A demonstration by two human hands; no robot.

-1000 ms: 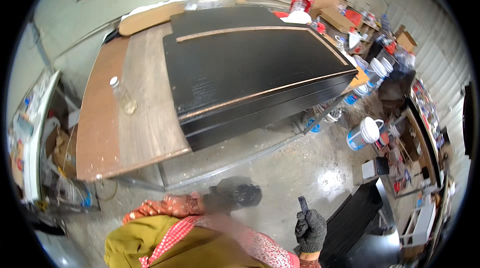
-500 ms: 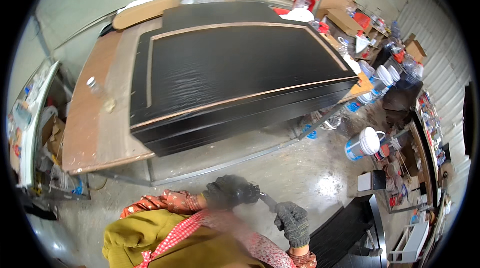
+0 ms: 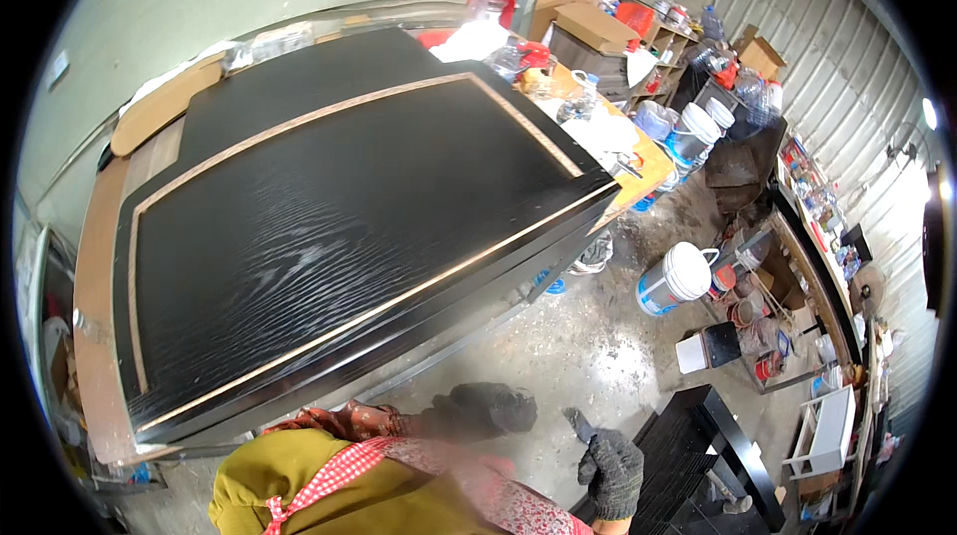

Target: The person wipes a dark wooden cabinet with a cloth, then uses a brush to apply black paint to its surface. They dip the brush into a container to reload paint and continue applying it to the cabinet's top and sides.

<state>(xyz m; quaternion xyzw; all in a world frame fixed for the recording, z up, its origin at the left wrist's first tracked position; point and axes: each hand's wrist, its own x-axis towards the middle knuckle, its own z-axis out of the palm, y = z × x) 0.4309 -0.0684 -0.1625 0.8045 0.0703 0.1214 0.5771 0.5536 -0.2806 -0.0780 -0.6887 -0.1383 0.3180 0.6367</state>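
Note:
My right hand [image 3: 611,473], in a grey knit glove, is closed around a putty knife [image 3: 578,424]. Its short dull blade sticks out past the fingers, up and to the left. My left hand [image 3: 488,409], in a darker glove, is apart from the blade and close to the front of my body. Motion smears its fingers, so what it holds, if anything, is hidden. Ahead of both hands lies a large black wooden panel piece [image 3: 399,206] with bare wood-coloured strips [image 3: 399,313] along its border and pale marks on its grain.
The panel rests on a worktable [image 3: 100,336]. Beside my right hand on the floor stands a black wooden piece [image 3: 658,465]. Further right are a white bucket [image 3: 678,276], a small white rack [image 3: 825,432] and cluttered shelves [image 3: 817,286]. Cardboard boxes [image 3: 588,26] are piled at the back.
My view has swung to the right and nearer the panel. The putty knife has come away from my left hand, and the two hands are further apart.

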